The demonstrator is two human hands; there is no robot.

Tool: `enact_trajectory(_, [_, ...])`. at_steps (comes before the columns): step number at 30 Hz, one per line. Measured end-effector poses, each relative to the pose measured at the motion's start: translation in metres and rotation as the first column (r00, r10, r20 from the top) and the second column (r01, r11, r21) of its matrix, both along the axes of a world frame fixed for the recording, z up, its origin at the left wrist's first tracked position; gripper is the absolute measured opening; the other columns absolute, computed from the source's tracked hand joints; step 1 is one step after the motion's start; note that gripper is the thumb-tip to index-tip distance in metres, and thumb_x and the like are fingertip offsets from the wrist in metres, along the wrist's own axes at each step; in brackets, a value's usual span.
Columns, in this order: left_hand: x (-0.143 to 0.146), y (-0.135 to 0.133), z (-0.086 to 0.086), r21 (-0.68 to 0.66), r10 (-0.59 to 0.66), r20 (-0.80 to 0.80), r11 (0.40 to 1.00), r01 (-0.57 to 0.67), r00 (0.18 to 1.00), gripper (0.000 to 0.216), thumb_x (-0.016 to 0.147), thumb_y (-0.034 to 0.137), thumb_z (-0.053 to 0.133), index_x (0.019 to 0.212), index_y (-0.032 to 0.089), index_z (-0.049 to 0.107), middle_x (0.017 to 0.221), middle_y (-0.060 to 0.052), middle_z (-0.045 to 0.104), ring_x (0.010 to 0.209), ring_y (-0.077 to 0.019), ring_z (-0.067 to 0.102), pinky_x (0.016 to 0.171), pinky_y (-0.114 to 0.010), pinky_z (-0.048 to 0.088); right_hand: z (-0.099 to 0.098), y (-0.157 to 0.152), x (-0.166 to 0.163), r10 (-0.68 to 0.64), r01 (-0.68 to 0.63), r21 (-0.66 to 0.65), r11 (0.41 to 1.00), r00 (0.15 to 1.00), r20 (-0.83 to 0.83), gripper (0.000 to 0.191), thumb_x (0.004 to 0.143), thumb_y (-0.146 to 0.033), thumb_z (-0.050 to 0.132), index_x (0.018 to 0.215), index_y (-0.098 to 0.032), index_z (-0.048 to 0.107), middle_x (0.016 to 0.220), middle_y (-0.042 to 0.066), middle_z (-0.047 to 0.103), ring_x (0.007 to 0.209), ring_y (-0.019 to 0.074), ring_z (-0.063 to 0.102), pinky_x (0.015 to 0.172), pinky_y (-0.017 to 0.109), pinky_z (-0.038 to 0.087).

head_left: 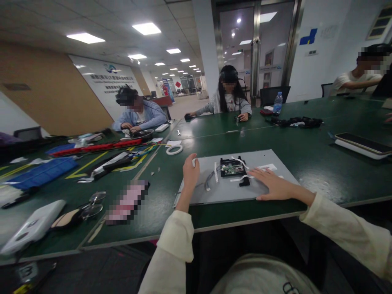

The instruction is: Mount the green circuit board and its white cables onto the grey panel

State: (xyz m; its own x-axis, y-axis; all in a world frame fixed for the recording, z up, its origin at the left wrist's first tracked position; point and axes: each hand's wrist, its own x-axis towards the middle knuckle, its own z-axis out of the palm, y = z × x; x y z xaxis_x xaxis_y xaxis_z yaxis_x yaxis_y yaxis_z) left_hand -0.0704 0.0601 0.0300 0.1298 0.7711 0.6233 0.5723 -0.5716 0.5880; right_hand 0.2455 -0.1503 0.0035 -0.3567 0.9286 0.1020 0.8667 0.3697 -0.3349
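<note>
A flat grey panel (269, 161) lies on the green table (321, 163) in front of me, with a small green circuit board (232, 167) and white tape strips on its back. My left hand (190, 172) rests on the panel's left edge with its fingers curled over the corner. My right hand (272, 185) lies flat and open on the panel's right part, fingers stretched toward the board.
A tape roll (174, 149) lies beyond the panel. Glasses (92, 206), a white device (30, 226) and blue sheets (43, 171) sit at left. A phone (363, 143) lies at right, a water bottle (277, 103) farther back. Three other people sit around the table.
</note>
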Motion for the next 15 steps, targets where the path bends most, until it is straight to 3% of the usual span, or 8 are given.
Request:
enact_trajectory(7, [0.002,-0.005,-0.005,0.071,-0.022,-0.071,0.997,0.028,0.997,0.028,0.09,0.019,0.043,0.112,0.016,0.06,0.111,-0.011,0.063,0.105,-0.0221,0.061,0.096,-0.039,0.049,-0.006,0.019,0.013,-0.27,0.27,0.015,0.963,0.961,0.058,0.096,0.082,-0.079,0.035,0.157,-0.029,0.004,0.161,0.01,0.013,0.145,0.0377,0.015,0.112,0.064,0.016])
enact_trajectory(15, [0.008,-0.016,-0.007,0.036,-0.066,-0.225,0.996,0.076,0.972,0.025,0.091,0.018,0.045,0.111,0.017,0.06,0.115,-0.01,0.061,0.11,-0.0224,0.058,0.1,-0.039,0.046,-0.02,0.052,0.046,-0.671,0.67,0.051,0.741,0.735,0.094,0.094,0.081,-0.082,0.031,0.156,-0.03,0.011,0.158,0.016,0.019,0.138,0.047,0.025,0.103,0.071,0.022])
